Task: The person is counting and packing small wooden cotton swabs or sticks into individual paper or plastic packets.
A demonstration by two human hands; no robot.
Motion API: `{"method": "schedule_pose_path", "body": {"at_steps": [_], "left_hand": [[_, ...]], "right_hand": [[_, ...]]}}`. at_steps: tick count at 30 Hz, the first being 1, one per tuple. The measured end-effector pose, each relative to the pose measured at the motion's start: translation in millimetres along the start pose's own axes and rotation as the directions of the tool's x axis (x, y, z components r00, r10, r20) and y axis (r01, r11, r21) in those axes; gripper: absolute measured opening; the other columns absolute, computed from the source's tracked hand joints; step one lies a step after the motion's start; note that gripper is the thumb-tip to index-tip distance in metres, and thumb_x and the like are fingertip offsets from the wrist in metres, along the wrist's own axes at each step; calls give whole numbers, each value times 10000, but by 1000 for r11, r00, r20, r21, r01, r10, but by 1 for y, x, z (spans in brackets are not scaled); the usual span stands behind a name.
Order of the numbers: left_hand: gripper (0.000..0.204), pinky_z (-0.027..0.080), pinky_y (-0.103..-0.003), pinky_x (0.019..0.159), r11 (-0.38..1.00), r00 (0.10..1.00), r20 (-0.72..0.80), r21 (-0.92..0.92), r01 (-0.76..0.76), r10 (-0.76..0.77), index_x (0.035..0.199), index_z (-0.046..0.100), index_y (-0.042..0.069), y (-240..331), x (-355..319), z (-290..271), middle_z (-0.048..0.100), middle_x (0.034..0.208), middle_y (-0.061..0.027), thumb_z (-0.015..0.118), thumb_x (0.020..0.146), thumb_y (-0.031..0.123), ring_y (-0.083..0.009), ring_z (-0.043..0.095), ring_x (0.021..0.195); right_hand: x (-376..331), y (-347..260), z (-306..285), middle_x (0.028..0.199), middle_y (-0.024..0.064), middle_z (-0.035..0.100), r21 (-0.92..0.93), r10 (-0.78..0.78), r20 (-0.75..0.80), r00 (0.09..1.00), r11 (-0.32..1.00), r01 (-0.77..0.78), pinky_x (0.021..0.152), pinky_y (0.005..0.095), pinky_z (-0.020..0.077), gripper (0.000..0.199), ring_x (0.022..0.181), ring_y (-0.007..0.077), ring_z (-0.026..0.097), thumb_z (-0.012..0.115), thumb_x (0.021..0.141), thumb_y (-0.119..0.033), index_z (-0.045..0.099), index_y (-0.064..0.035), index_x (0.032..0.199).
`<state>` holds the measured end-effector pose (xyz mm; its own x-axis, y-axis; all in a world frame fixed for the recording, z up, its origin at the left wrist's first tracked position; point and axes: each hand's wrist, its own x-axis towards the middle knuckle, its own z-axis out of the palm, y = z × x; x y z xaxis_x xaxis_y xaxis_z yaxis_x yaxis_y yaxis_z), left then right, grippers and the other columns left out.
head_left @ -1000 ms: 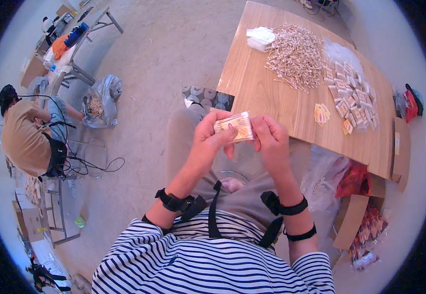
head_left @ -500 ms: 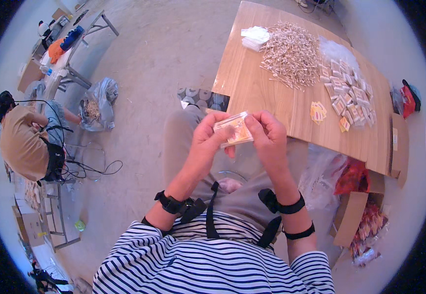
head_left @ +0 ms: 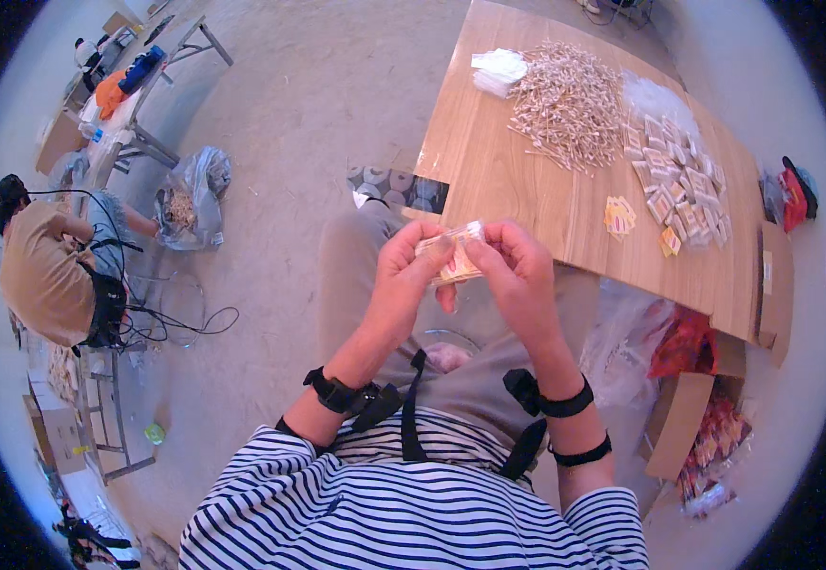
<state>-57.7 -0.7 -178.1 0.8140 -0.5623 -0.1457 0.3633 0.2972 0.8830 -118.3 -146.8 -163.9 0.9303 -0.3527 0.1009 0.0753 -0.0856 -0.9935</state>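
Observation:
A small clear plastic packet (head_left: 460,270) with a yellow-orange card inside is held above my lap, near the table's front left corner. My left hand (head_left: 407,271) grips its left side, thumb across the front. My right hand (head_left: 519,271) pinches the upper right edge between thumb and fingers. On the wooden table (head_left: 499,180) beyond lie a heap of cotton swabs (head_left: 565,104), a pile of filled packets (head_left: 684,185) and a few loose yellow cards (head_left: 619,217).
White sheets or bags (head_left: 499,71) lie left of the swabs, clear plastic bags (head_left: 658,103) right of them. An open cardboard box (head_left: 681,427) stands below the table's right side. At left, a person (head_left: 52,266) sits beside a grey plastic sack (head_left: 199,204).
My right thumb and fingers have moved slightly left along the packet's top edge, and the plastic there looks folded over. Both hands stay at the same place over my lap.

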Motion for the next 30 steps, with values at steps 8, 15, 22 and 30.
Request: {"method": "schedule_pose_path", "body": {"at_steps": [8, 15, 22, 30], "left_hand": [[286, 510, -247, 506, 994, 999, 35, 99, -44, 40, 1151, 570, 21, 6, -1, 12, 662, 847, -54, 677, 908, 130, -114, 609, 609], [208, 472, -227, 475, 996, 999, 43, 90, -20, 16, 1076, 586, 38, 4, 0, 3, 661, 822, -49, 667, 930, 162, -95, 593, 571], [183, 489, -238, 481, 999, 999, -20, -11, -34, 33, 1043, 590, 38, 1, 2, 3, 655, 810, -45, 615, 979, 207, -107, 601, 570], [258, 538, -260, 595, 999, 996, 85, 37, -23, 20, 1121, 550, 34, 3, 2, 7, 659, 902, -51, 652, 960, 207, -113, 632, 674]], "right_hand": [[1, -2, 3, 713, 65, 664, -100, 10, -125, 992, 995, -23, 587, 275, 477, 178, 655, 85, 592, 655, 938, -169, 636, -1, 881], [-2, 5, 2, 676, 30, 620, -58, 46, -109, 993, 997, -53, 538, 258, 435, 186, 609, 68, 530, 667, 935, -184, 638, -10, 876], [-6, 3, 3, 697, -10, 613, -37, 4, -7, 1000, 999, -4, 532, 234, 414, 138, 609, 40, 506, 698, 903, -146, 648, -19, 922], [-4, -5, 5, 671, 18, 644, 15, 28, -55, 998, 1000, -27, 500, 253, 435, 132, 582, 48, 551, 700, 889, -123, 623, -16, 877]]}}
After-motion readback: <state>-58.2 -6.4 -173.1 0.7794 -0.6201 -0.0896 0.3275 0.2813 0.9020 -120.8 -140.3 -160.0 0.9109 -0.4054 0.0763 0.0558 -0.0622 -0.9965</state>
